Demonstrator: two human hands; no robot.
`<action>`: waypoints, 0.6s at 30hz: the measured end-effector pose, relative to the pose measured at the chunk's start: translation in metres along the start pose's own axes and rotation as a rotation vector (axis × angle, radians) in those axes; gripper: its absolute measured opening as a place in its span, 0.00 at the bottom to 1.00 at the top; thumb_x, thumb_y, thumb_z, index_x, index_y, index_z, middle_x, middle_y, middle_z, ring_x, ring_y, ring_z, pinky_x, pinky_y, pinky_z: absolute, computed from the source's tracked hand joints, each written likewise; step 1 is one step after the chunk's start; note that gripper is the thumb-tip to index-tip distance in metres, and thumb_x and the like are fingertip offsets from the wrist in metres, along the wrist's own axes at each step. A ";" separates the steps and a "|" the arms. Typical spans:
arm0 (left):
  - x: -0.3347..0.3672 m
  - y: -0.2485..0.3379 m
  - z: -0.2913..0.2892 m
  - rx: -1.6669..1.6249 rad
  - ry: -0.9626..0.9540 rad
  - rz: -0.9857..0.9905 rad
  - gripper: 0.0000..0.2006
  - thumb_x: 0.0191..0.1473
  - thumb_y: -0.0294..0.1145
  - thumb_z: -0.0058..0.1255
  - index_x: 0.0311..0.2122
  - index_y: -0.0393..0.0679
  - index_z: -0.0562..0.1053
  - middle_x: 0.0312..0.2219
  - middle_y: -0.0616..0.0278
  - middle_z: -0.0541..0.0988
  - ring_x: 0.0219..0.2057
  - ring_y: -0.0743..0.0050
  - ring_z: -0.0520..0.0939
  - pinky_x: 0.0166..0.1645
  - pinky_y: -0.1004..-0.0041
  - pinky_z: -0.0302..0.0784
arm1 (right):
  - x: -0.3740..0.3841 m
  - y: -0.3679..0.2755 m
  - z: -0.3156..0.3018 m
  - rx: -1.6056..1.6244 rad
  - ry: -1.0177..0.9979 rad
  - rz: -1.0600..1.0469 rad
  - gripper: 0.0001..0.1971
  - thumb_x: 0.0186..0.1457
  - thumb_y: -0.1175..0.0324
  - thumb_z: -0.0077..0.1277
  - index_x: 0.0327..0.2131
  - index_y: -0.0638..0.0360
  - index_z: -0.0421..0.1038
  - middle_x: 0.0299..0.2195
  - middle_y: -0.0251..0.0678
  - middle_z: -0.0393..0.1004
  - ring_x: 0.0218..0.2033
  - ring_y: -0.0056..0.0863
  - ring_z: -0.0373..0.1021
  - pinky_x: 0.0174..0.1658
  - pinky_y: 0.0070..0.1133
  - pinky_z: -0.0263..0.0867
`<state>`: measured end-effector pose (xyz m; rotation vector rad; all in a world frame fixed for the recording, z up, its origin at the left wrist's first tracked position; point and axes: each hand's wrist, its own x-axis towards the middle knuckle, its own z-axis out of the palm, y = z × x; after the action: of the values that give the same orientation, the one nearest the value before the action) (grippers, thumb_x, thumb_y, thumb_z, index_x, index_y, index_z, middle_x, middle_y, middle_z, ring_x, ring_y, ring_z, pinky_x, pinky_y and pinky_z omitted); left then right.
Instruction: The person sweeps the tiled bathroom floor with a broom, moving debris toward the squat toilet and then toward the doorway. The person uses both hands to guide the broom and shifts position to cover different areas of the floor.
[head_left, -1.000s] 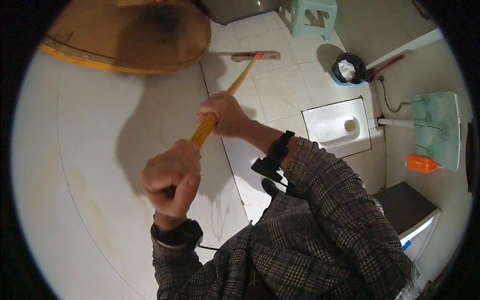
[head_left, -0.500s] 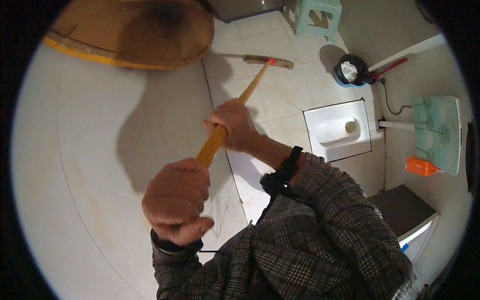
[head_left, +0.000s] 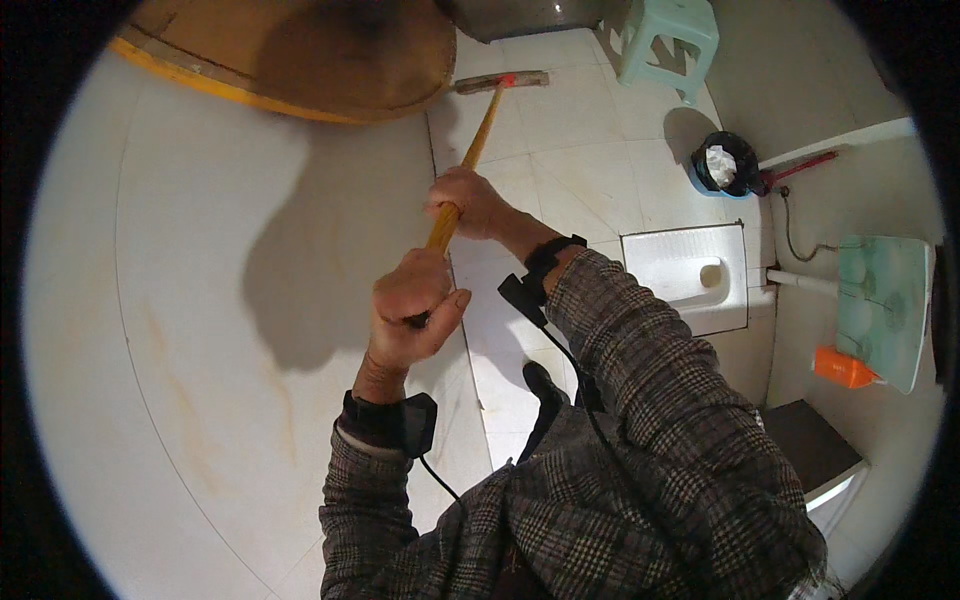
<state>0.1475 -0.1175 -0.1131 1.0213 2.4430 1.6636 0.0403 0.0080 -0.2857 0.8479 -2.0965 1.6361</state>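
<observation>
Both of my hands are closed round the yellowish wooden handle of a long floor squeegee [head_left: 481, 135]. My left hand [head_left: 412, 305] grips the near end, with its thumb toward the right. Further up the handle is my right hand [head_left: 470, 203], its fingers wrapped round the wood. The squeegee's narrow, dirty-looking bar head [head_left: 530, 78] has a red socket and lies on the white tiled floor [head_left: 585, 180], close to the round brown board's edge. Black bands circle both my wrists, with dark cables along the sleeves.
A round brown board [head_left: 360, 70] with a yellow rim stands at the upper left. To the right are a squat toilet [head_left: 690, 270], a black-lined bin [head_left: 738, 165], a pale green stool [head_left: 672, 45], a green panel [head_left: 885, 300], an orange container [head_left: 842, 368] and a dark-topped shelf [head_left: 815, 445].
The squeegee head has slid away from me and leftward over the floor. Both hands moved forward with the handle, the left one also to the right, and my view has shifted slightly.
</observation>
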 end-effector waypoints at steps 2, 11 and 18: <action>-0.002 0.004 -0.002 0.007 0.049 -0.021 0.14 0.42 0.16 0.58 0.15 0.41 0.64 0.15 0.62 0.69 0.20 0.64 0.69 0.36 0.64 0.68 | 0.003 0.000 0.009 0.039 -0.019 -0.014 0.15 0.47 0.67 0.62 0.18 0.56 0.64 0.20 0.36 0.68 0.26 0.42 0.66 0.32 0.34 0.61; -0.026 0.090 -0.025 -0.069 0.235 -0.060 0.14 0.39 0.18 0.55 0.13 0.41 0.62 0.14 0.60 0.71 0.16 0.64 0.69 0.30 0.63 0.67 | 0.001 -0.083 0.032 0.087 -0.170 -0.053 0.08 0.38 0.66 0.61 0.20 0.50 0.69 0.21 0.35 0.71 0.28 0.41 0.69 0.35 0.37 0.62; -0.044 0.162 -0.048 -0.079 0.242 -0.069 0.15 0.38 0.28 0.57 0.10 0.41 0.64 0.10 0.63 0.69 0.13 0.62 0.74 0.27 0.63 0.73 | -0.005 -0.174 0.036 0.139 -0.140 -0.013 0.13 0.46 0.66 0.60 0.17 0.52 0.66 0.18 0.34 0.69 0.25 0.41 0.69 0.32 0.35 0.59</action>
<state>0.2459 -0.1442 0.0284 0.7578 2.4948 1.9457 0.1593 -0.0523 -0.1686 1.0464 -2.0820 1.7796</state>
